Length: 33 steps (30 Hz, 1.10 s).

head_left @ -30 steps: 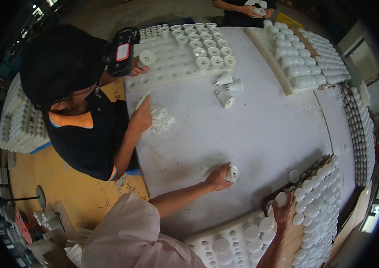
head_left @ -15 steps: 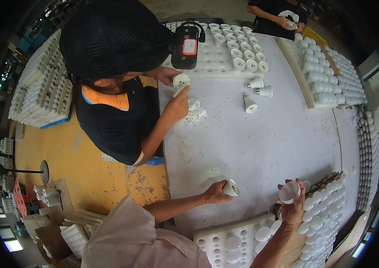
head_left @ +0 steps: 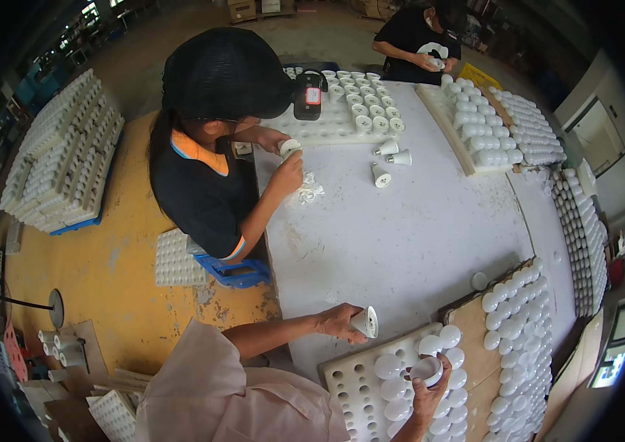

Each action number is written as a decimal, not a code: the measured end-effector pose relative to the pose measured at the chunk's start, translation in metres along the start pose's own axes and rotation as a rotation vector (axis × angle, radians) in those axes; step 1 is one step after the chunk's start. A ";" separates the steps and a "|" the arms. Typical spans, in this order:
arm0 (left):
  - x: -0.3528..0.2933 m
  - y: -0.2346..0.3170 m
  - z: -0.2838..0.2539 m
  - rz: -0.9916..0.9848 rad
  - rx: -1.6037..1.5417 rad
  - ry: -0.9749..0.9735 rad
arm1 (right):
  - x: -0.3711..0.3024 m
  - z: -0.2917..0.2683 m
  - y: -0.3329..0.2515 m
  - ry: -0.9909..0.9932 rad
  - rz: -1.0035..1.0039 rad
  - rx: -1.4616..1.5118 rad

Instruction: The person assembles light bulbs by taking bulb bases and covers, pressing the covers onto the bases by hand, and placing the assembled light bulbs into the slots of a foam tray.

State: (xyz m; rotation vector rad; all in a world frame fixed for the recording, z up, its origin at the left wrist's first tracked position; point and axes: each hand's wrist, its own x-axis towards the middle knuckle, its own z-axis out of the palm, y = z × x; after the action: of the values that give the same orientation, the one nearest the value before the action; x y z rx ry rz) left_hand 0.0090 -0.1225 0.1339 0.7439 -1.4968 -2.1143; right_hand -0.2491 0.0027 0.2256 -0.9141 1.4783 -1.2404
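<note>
My left hand (head_left: 339,323) is closed around a white cone-shaped bulb housing (head_left: 365,322), its open end facing right with a pale disc inside. Farther right, my right hand (head_left: 430,389) grips a white dome bulb cover (head_left: 426,370), hollow side up. That hand is over a white foam tray (head_left: 345,374) with rows of holes, where several round white domes (head_left: 388,366) sit in the right-hand part. The housing and the cover are apart.
A co-worker at the left handles another bulb housing (head_left: 290,149) beside crumpled white material (head_left: 310,188). Three loose bulb housings (head_left: 381,175) lie mid-table. Behind them stands a foam tray (head_left: 320,135) of housings. Many white domes (head_left: 511,324) cover cardboard at the right. Another person works at the far end.
My right hand has moved left and toward me with the cover, now over the foam tray. My left hand still holds the housing, turned slightly. The whole view has shifted.
</note>
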 end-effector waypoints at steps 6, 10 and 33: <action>-0.036 0.059 0.034 -0.182 0.213 -0.184 | -0.044 0.014 0.017 -0.080 -0.203 -0.120; -0.049 0.070 0.048 -0.158 0.243 -0.314 | -0.065 0.032 0.008 -0.169 -0.345 -0.324; -0.078 0.064 0.133 -0.322 0.618 -0.448 | -0.146 0.019 0.013 -0.249 -0.414 -0.648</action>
State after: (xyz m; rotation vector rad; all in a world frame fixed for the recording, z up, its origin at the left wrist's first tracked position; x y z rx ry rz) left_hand -0.0155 0.0011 0.2439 0.7852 -2.4854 -2.1428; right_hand -0.1928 0.1381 0.2422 -1.8097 1.5532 -0.8734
